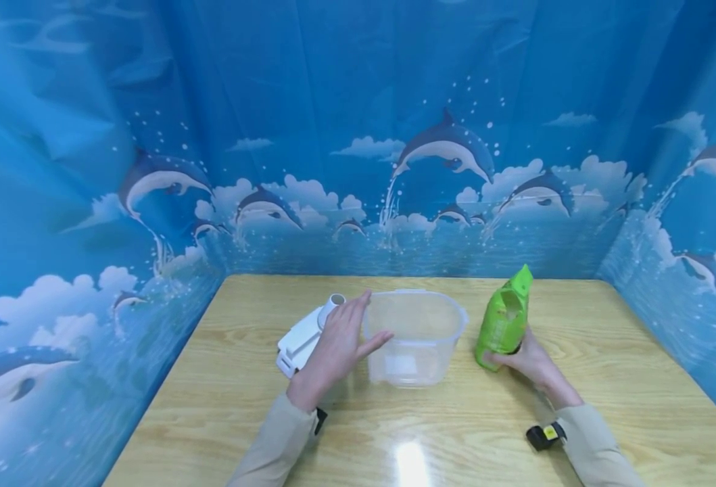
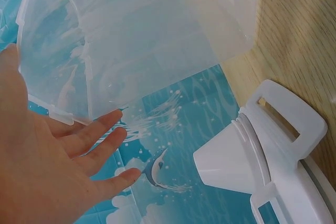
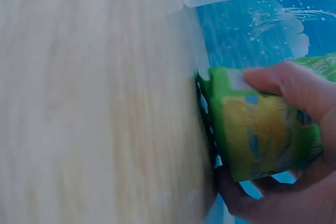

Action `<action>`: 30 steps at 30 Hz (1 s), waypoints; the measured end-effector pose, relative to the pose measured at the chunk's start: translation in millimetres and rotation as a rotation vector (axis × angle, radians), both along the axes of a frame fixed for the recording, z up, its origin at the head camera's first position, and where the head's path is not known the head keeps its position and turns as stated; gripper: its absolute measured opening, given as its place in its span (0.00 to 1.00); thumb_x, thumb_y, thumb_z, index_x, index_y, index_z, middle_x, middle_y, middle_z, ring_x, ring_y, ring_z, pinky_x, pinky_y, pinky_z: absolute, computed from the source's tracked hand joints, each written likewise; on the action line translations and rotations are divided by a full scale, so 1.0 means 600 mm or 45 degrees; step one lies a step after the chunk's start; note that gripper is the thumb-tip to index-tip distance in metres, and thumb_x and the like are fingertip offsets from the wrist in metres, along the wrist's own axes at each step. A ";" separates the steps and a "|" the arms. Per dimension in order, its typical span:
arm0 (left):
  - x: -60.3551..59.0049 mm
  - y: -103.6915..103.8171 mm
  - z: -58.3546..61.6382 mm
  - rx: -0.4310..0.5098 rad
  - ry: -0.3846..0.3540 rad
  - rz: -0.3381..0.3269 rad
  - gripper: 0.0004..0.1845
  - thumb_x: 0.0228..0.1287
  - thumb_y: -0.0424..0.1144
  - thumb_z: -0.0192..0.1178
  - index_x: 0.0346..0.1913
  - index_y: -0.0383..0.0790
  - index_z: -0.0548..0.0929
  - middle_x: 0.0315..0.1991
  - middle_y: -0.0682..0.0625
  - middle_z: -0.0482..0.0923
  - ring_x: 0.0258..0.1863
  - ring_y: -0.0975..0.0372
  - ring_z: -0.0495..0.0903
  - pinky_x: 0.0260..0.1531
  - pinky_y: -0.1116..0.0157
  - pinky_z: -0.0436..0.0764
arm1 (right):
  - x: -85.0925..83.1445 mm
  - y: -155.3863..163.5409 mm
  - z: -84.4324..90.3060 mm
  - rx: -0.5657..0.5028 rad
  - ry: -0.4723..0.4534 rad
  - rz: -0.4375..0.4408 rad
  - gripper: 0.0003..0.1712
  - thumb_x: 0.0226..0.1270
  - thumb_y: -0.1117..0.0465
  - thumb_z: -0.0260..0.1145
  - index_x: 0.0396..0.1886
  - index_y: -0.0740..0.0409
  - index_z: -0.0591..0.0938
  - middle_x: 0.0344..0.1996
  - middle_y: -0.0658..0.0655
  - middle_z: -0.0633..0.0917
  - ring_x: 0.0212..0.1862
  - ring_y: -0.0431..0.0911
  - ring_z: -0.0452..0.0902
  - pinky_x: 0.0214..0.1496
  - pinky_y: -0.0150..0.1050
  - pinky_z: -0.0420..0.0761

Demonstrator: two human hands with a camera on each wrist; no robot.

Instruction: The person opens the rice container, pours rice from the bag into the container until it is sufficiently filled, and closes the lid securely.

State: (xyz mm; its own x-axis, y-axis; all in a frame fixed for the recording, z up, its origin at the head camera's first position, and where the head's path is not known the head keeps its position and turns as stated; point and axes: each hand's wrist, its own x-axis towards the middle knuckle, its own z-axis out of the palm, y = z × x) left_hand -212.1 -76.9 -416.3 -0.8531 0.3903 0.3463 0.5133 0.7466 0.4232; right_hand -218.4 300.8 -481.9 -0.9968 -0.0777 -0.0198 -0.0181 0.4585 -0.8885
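A clear plastic container point(image 1: 416, 336) stands in the middle of the wooden table point(image 1: 224, 399). My left hand point(image 1: 339, 341) lies against its left wall with straight fingers point(image 2: 100, 135) and holds nothing. Just behind that hand lies a white lid with a spout point(image 1: 304, 336), seen close in the left wrist view as the white lid point(image 2: 273, 161). My right hand point(image 1: 524, 358) grips the bottom of an upright green pouch point(image 1: 505, 318) to the right of the container. In the right wrist view, fingers point(image 3: 283, 85) curl round the green pouch point(image 3: 257, 129) resting on the table.
Blue dolphin-print curtains point(image 1: 358, 135) wall in the table at the back and both sides. A small black and yellow band point(image 1: 545, 434) sits at my right wrist. Bare tabletop stretches along the front and right.
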 end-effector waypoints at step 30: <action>-0.004 0.000 -0.002 0.017 0.032 -0.018 0.47 0.72 0.65 0.53 0.79 0.34 0.56 0.74 0.39 0.65 0.74 0.46 0.64 0.74 0.44 0.60 | 0.054 -0.034 0.133 -0.327 -0.022 -0.006 0.50 0.68 0.62 0.71 0.80 0.51 0.50 0.63 0.60 0.68 0.52 0.37 0.76 0.50 0.34 0.83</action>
